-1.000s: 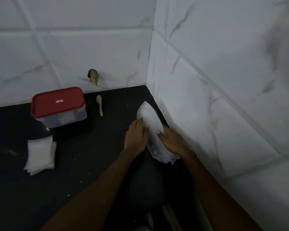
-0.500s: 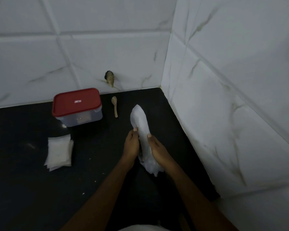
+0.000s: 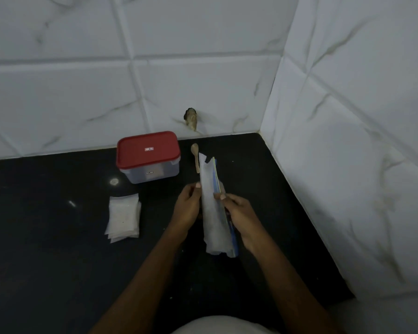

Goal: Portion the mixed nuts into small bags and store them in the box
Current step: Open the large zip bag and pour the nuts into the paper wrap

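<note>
Bag (image 3: pixel 214 213) upright, fingers of my left hand (image 3: pixel 187 209) and right hand (image 3: pixel 243 219) clamped on it, box (image 3: pixel 148 156) at its ten o'clock.

Red lid (image 3: pixel 148 148) on clear box (image 3: pixel 155 174); black counter (image 3: pixel 46 237); white grey-veined tiles (image 3: pixel 203 88); white bag (image 3: pixel 211 213), blue edge.

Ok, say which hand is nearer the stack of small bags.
Left. The left hand is just right of the stack of small bags; the right hand is farther, beyond the large bag.
</note>
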`<state>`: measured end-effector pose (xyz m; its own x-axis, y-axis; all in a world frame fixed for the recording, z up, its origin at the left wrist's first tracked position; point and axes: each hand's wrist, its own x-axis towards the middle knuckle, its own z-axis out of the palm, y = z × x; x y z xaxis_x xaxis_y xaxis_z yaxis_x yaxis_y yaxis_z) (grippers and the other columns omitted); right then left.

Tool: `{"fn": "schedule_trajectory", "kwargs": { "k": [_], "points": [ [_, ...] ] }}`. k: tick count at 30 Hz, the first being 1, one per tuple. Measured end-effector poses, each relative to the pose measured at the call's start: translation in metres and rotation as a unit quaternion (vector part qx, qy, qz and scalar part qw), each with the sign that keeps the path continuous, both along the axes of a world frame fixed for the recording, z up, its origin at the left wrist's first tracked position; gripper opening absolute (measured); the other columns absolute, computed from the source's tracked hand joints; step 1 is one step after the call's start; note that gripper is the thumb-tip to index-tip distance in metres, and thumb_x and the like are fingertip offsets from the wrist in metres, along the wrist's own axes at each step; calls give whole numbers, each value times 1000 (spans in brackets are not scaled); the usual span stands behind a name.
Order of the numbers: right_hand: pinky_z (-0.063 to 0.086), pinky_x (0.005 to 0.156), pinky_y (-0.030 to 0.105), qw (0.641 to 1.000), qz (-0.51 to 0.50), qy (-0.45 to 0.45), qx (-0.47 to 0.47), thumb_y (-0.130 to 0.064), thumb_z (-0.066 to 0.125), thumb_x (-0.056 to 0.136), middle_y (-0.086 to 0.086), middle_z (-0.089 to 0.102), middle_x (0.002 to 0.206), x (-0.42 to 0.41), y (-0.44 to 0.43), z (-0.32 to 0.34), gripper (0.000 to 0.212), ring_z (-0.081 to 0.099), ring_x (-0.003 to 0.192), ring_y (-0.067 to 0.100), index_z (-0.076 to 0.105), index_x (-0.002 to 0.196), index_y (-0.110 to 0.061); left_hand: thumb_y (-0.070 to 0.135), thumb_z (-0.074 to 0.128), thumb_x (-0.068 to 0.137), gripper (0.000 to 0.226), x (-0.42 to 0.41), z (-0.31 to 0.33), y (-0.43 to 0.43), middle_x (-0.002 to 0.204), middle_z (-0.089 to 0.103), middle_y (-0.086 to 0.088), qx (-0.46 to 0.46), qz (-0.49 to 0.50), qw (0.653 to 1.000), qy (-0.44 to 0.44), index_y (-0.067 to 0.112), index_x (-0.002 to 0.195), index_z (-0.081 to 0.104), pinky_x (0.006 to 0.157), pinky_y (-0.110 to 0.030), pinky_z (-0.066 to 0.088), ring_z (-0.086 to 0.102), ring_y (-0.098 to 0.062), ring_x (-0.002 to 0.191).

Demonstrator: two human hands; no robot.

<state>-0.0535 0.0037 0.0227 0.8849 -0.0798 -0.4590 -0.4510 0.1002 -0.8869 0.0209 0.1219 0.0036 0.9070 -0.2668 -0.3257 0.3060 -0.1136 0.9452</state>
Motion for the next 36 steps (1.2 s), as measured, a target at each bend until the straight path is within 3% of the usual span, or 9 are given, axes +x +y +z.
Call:
{"fn": "schedule_trajectory", "kwargs": {
  "k": [1,6,9,12,15,26,31,33,36],
  "points": [
    [51,70,13,991,-120,-18,-57,-13,52,100,-5,68,111,1,-8,-7,22,63,93,2,72,109,-19,34,43,103,18,1,4,2,106,65,0,2,18,999,-35,26,107,59,72,-27,49,63,-11,93],
    [54,75,16,981,-111,-140,-74,2,61,92,0,68,118,13,1,32,41,66,98,2,63,123,-24,35,49,101,18,4,29,11,106,61,11,1,60,990,-127,28,114,59,73,-22,46,59,-2,96],
    [55,67,17,976,-97,-187,-51,0,72,85,-1,69,111,14,7,57,58,70,86,2,52,133,-25,38,44,102,25,2,50,14,86,62,3,-30,27,991,-125,22,100,63,62,-23,46,59,-9,74],
    [57,72,24,975,-92,-192,-59,-6,78,80,1,71,115,22,14,72,65,72,92,10,50,135,-26,40,46,101,34,3,73,19,71,61,1,-68,-13,990,-123,11,96,63,50,-20,44,58,-8,59],
    [59,80,32,973,-93,-204,-58,-12,77,83,0,73,113,25,20,80,58,71,98,12,53,134,-23,33,55,98,28,7,91,27,71,64,-4,-72,-7,989,-130,8,94,67,49,-20,47,58,-8,55],
    [56,59,22,961,-88,-167,-203,-22,76,84,0,69,96,34,26,93,33,67,82,12,62,114,-24,25,51,101,23,11,108,39,77,70,2,-56,-50,993,-92,15,94,70,54,-18,48,66,-4,61],
    [56,63,22,958,-93,-159,-222,-12,67,88,-1,72,90,35,25,96,24,71,83,12,67,111,-19,38,58,97,32,15,108,40,89,69,-15,-55,-64,993,-83,7,104,66,52,-27,51,64,-16,60],
    [54,65,21,951,-101,-167,-240,-10,64,90,-1,71,91,36,23,99,20,69,85,11,68,108,-19,34,63,94,28,17,107,42,92,69,-19,-30,-61,991,-114,7,104,65,49,-28,52,64,-17,56],
    [50,67,22,937,-153,-182,-256,-7,59,89,-3,70,87,35,14,104,21,66,81,9,68,101,-21,25,60,94,13,28,107,48,84,68,-4,93,-35,977,-187,14,100,66,59,-36,56,66,-17,69]
  ]
}}
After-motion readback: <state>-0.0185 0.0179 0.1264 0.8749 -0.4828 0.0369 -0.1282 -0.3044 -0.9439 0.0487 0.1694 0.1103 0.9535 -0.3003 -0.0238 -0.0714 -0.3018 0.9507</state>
